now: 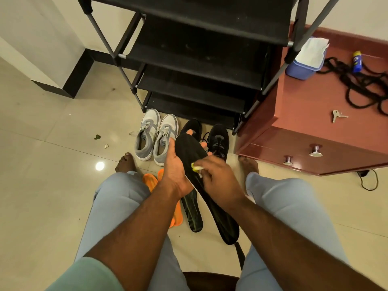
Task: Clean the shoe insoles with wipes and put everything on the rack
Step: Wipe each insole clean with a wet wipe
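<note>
Slip risk: left hand (pixel 175 164) gripped black insole (pixel 190 152) only at its far end while right hand (pixel 216 175) pinched wipe (pixel 197 167) against it; hard rubbing might twist it free.

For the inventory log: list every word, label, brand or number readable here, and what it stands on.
None can be read.
Grey sneakers: dark marks on the tongue tags and insole, too small to read.
Blue and yellow can on the cabinet: printed label, blurred.
Black insole held in the left hand, black sneakers, blue box: no visible text.
</note>
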`<state>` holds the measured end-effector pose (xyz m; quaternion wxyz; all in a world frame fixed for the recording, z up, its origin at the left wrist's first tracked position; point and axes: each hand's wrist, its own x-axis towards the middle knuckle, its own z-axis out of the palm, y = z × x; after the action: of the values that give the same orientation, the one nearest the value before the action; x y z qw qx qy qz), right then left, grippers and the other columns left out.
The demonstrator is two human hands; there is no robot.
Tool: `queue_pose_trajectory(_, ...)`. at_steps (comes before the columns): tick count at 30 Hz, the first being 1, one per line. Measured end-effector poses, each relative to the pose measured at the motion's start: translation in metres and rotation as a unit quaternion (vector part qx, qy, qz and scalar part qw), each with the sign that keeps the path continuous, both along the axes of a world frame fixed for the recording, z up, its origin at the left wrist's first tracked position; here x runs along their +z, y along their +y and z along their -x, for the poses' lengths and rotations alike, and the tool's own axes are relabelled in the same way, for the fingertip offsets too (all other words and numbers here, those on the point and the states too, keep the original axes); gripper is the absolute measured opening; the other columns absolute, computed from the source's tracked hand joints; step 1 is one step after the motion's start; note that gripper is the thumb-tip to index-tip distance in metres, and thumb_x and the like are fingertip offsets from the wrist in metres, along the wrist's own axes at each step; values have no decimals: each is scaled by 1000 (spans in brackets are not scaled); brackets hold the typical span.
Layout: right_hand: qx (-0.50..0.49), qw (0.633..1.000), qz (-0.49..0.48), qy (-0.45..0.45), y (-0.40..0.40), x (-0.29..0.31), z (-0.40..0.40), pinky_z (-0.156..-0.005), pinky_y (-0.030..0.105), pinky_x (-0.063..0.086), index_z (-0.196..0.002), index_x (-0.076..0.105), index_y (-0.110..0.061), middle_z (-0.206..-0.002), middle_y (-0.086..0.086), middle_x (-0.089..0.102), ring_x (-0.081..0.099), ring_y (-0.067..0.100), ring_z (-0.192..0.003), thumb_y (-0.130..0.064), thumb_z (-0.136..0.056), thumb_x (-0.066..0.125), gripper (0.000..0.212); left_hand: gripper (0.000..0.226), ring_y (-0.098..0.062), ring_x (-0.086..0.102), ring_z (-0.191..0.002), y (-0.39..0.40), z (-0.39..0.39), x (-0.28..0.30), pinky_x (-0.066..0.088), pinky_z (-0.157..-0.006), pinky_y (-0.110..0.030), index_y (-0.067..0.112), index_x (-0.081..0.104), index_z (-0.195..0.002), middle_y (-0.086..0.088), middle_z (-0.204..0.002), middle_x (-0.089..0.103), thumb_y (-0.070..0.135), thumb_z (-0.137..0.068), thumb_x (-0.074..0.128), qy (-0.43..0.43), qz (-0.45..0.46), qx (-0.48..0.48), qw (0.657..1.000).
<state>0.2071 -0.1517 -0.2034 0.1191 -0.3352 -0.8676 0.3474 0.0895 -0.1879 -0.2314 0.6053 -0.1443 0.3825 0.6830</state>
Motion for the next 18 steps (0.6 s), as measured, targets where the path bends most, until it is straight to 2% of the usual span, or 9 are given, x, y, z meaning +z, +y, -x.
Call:
queue_pose_trajectory(2, 48, 999, 5, 14, -6, 4, -2, -89, 13, 34, -104, 69, -6, -99, 8, 64, 55, 16, -96, 1, -82, 51, 29, 62, -37, 62, -114, -1, 1, -2, 48, -98, -52, 36, 61, -131, -14, -125, 66, 73, -93, 28, -2, 0, -1, 1000)
queue_pose_trajectory(3, 45, 999, -7, 6, -1, 3, -1, -89, 15, 34, -105, 69, -6, -99, 9, 64, 55, 18, -96, 0, -83, 51, 29, 62, -36, 62, -115, -1, -1, -2, 48, -98, -52, 36, 61, -131, -14, -126, 66, 73, -93, 29, -3, 0, -4, 1000)
queue_pose_trajectory(5, -10, 999, -35, -17, 11, -2, 2, -88, 22, 36, -107, 68, -5, -104, 12, 64, 56, 25, -100, 1, -86, 53, 27, 63, -34, 64, -115, -1, -7, 0, 50, -95, -50, 36, 60, -132, -14, -127, 65, 74, -93, 29, -14, -8, -22, 1000)
queue_pose_trajectory(7, -51, 997, -43, -24, 16, -4, 3, -88, 24, 36, -107, 69, -5, -106, 12, 64, 57, 26, -102, 2, -86, 56, 25, 66, -33, 66, -113, -2, -8, 2, 52, -91, -48, 36, 59, -134, -16, -127, 66, 76, -91, 29, -28, -13, -39, 999)
queue_pose_trajectory(11, 27, 999, -35, 18, 7, -4, -7, -81, 17, 38, -93, 72, -6, -89, 6, 64, 57, 19, -87, 2, -76, 61, 22, 70, -31, 70, -103, -2, 3, 2, 55, -84, -47, 33, 58, -134, -14, -121, 68, 78, -89, 29, -16, -15, -50, 998)
queue_pose_trajectory(14, 21, 997, -66, 20, 15, 2, -2, -74, 29, 45, -84, 71, -9, -80, 3, 64, 56, 19, -80, 2, -74, 64, 16, 62, -29, 70, -103, 0, -1, 6, 57, -80, -43, 35, 55, -138, -14, -124, 67, 71, -95, 28, -10, -25, -63, 998)
queue_pose_trajectory(16, -24, 996, -82, 23, 28, 6, 13, -71, 31, 44, -82, 69, -10, -80, 2, 66, 55, 20, -81, -2, -76, 67, 10, 62, -29, 66, -114, -3, -7, 6, 55, -85, -43, 34, 54, -139, -13, -133, 63, 69, -96, 28, -17, -31, -88, 996)
queue_pose_trajectory(18, -59, 995, -68, 50, 38, 11, 27, -73, 31, 45, -82, 67, -9, -84, 4, 66, 57, 22, -83, -1, -78, 67, 8, 70, -30, 63, -118, -6, -9, 6, 51, -93, -44, 24, 58, -137, -15, -133, 62, 71, -94, 29, -35, -29, -108, 993)
